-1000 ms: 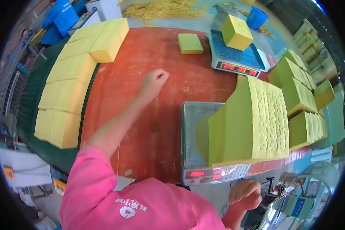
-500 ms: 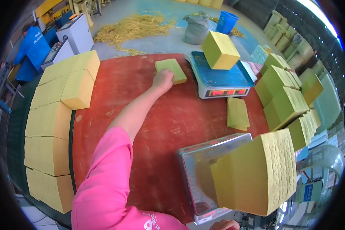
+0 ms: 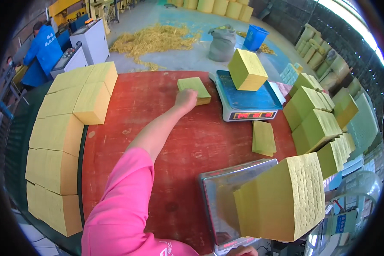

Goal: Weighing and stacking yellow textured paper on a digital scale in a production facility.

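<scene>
I count one blue scale (image 3: pixel 242 101) under one block (image 3: pixel 247 70), one steel scale (image 3: pixel 219 190) under one big stack (image 3: pixel 281 200). My left hand (image 3: pixel 186 99) touches and partly hides one small pile (image 3: pixel 196 84), far side of the red table (image 3: pixel 183 158); I can't tell how closed. My right hand (image 3: pixel 243 251) is cut off, grip unclear.

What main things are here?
Table: one, red, centre
Blocks: many, yellow, left and right
Near scale: one, silver, lower right
Large stack: one, yellow, near scale
Far scale: one, blue tray, upper right
Cube: one, yellow, far scale
Thin stack: one, yellow, between scales
Small stack: one, yellow, far edge
Heap: one, yellow, floor
Sack: one, grey, floor
Bin: one, blue, floor
Person: at least one, blue top, left
Left hand: one, pink sleeve, at small stack
Right hand: one, lower edge
</scene>
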`<state>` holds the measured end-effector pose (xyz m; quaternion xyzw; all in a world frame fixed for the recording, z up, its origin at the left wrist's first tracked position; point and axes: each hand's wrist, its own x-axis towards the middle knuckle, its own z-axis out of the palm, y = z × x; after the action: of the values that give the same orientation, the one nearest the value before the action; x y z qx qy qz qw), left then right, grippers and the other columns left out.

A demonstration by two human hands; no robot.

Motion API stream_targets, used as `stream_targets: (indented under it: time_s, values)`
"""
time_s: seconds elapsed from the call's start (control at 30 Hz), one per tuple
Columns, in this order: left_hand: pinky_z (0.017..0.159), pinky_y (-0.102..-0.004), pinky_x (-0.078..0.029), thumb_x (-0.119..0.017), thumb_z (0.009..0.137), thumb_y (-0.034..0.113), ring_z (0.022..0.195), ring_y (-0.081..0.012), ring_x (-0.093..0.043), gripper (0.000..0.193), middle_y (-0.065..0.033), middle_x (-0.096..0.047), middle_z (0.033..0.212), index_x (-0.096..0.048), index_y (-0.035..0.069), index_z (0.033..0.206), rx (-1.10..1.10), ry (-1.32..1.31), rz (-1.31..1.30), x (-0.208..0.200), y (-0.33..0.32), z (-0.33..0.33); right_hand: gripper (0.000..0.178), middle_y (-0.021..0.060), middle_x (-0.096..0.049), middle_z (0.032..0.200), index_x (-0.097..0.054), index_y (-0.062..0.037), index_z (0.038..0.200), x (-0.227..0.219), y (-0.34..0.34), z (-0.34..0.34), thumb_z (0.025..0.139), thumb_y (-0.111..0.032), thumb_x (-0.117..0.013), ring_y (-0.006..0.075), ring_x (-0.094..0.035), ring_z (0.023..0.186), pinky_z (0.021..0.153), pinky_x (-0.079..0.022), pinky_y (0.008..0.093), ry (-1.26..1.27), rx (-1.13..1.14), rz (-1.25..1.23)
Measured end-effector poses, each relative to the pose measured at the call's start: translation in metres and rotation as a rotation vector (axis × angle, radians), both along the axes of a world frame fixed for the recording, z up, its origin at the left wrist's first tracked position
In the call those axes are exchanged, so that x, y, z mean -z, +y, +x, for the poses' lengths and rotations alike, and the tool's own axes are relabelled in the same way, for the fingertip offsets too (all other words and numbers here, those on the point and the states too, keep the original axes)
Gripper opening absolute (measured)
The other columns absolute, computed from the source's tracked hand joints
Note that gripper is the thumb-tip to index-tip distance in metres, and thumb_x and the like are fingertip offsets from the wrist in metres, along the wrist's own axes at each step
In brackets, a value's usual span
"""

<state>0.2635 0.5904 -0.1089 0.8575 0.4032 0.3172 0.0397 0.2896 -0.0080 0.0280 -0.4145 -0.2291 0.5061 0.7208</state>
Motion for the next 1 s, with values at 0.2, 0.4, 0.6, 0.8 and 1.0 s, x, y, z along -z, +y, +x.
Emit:
stream_targets:
  time_s: [0.2,0.4,0.6,0.8,1.0]
  values:
    - [0.066,-0.0480,-0.050,-0.054,0.085,0.014,0.079,-0.0381,-0.064,0.015,-0.0172,-0.067,0.084,-0.064,0.005,0.079,-0.094,-0.249,-0.018,-0.042,-0.011,-0.028,0.036,0.0202,-0.063,0.092,-0.060,0.0043,0.098,0.001,-0.018,0.006,0.090,-0.030,-0.061,0.0320,-0.062,0.082,0.074,-0.051,0.0416,0.052,-0.018,-0.021]
    - [0.071,-0.0292,-0.047,-0.056,0.092,0.013,0.079,-0.0130,-0.059,0.017,-0.0072,-0.067,0.086,-0.066,0.001,0.097,0.187,-0.671,-0.590,-0.100,-0.174,-0.123,0.060,0.0236,-0.059,0.125,-0.046,0.0086,0.134,0.017,0.004,0.000,0.099,-0.040,-0.051,0.0351,-0.061,0.111,0.095,-0.049,0.0459,0.047,-0.452,-0.274]
    - [0.086,-0.0280,-0.047,-0.053,0.094,0.005,0.099,-0.0115,-0.058,0.009,-0.0086,-0.067,0.113,-0.059,-0.003,0.093,0.192,-0.440,-0.884,-0.130,-0.441,-0.192,0.073,0.0196,-0.047,0.140,-0.029,0.0042,0.145,0.044,0.047,-0.018,0.098,-0.047,-0.050,0.0308,-0.053,0.122,0.093,-0.050,0.0419,0.452,-0.650,-0.259]
    - [0.097,-0.0441,-0.045,-0.065,0.085,0.011,0.112,-0.0368,-0.058,0.015,-0.0187,-0.060,0.123,-0.058,0.000,0.093,0.328,0.118,-0.193,-0.122,-0.587,-0.190,0.043,0.0123,-0.061,0.118,-0.048,-0.0008,0.132,0.047,0.013,-0.003,0.099,-0.028,-0.050,0.0237,-0.064,0.102,0.079,-0.056,0.0357,0.375,-0.868,-0.431]
    - [0.105,-0.0443,-0.039,-0.063,0.091,0.040,0.128,-0.0323,-0.047,0.057,-0.0203,-0.046,0.139,-0.051,0.000,0.129,-0.277,-0.523,-0.263,-0.134,-0.654,-0.168,0.039,0.0058,-0.062,0.110,-0.048,-0.0023,0.135,-0.009,-0.019,0.038,0.097,-0.012,-0.051,0.0132,-0.059,0.095,0.073,-0.052,0.0300,-0.141,-0.983,-0.150]
